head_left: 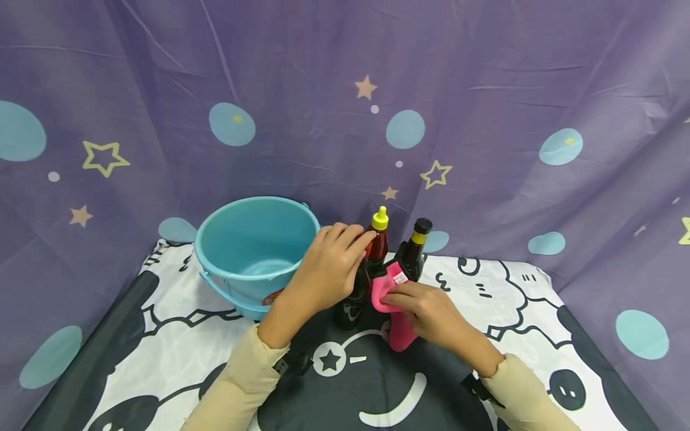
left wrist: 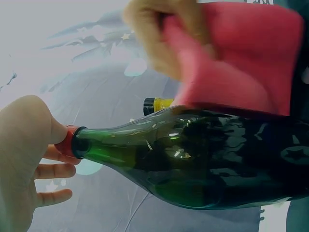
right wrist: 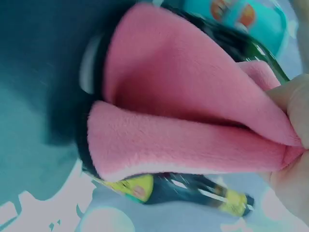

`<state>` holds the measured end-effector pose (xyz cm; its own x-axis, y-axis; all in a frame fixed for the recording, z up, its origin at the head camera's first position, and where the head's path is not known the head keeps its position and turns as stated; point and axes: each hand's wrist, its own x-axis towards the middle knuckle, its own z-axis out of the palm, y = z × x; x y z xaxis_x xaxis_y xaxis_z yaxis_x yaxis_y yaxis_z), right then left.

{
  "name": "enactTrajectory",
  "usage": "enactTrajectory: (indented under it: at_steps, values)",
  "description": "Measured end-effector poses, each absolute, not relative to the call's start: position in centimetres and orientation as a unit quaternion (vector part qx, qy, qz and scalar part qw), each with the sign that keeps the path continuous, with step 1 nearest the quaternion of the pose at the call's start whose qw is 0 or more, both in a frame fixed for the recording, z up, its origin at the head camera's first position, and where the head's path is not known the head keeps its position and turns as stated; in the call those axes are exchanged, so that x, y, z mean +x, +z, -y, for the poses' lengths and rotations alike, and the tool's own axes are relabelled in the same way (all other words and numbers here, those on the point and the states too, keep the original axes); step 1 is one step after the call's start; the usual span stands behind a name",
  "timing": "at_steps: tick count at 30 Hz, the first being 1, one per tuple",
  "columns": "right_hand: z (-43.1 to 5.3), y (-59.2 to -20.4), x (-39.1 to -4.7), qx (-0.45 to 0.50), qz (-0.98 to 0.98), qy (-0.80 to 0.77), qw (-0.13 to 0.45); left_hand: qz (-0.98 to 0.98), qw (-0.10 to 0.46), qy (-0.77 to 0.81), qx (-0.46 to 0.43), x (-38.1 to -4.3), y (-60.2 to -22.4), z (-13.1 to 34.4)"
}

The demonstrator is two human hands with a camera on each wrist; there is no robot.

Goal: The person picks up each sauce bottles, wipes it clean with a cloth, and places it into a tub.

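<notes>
My left hand point(head_left: 333, 263) pinches the red cap point(left wrist: 67, 141) of a dark green glass bottle point(left wrist: 193, 159), thumb on one side and fingers behind. In the head view this bottle stands on the cloth-covered table, partly hidden by the hand. My right hand point(head_left: 431, 314) grips a pink cloth point(head_left: 401, 332) by its bunched upper end. The fuzzy cloth hangs folded in the right wrist view, its lower end spread close beside the green bottle. Behind the hands stand a red sauce bottle point(head_left: 379, 244) with a yellow nozzle cap and a dark bottle point(head_left: 414, 254) with a black cap.
A light blue bucket point(head_left: 221, 281) stands to the left of the bottles, close to my left forearm. The table cover point(head_left: 188, 353) has a black-and-white cartoon print. Behind it hangs a purple curtain point(head_left: 312, 72) with stars and blue spots.
</notes>
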<state>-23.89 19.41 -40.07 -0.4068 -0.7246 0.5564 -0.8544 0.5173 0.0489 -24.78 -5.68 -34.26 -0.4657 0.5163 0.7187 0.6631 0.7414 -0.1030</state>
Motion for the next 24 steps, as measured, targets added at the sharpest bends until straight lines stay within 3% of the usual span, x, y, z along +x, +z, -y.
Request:
enactTrajectory:
  at_steps: [7, 15, 24]
  values:
    - [-20.8, -36.4, -24.3, 0.35, 0.854, 0.252, 0.292, 0.856, 0.376, -0.093, -0.343, -24.8, -34.4, 5.7]
    - [-19.4, -33.0, -24.8, 0.274, 0.822, 0.322, 0.382, 0.851, 0.38, -0.097, -0.349, -25.0, -34.5, 5.7]
    - [-15.6, -33.4, -25.3, 0.305, 0.791, 0.396, 0.352, 0.832, 0.414, -0.089, -0.359, -25.1, -34.5, 5.5]
